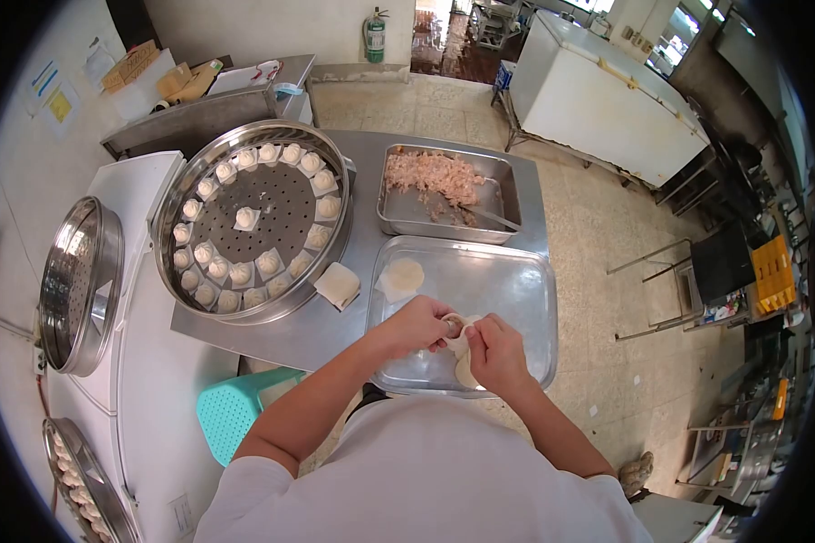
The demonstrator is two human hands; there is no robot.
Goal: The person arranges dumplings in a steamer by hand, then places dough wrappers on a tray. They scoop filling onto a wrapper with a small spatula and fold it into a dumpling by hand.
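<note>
Above the lower part of a shallow metal tray [525, 290], my left hand [417, 328] and my right hand [498, 353] hold one dough wrapper [457, 333] between them. The fingers of both are closed on its rim, and a bit of filling shows inside. Under my right hand lies another flat dough round [466, 373], partly covered. One more dough round [403, 275] rests on paper at the tray's upper left. Behind the tray, a deep metal pan [394, 217] holds pink minced filling [435, 175] and a metal utensil [491, 217].
A large round steamer [342, 226] with several pleated buns [246, 217] stands at the left of the steel table. Beside it is a stack of square papers [338, 285]. A turquoise stool [235, 412] stands below the table's left edge. More steamer trays [81, 285] are far left.
</note>
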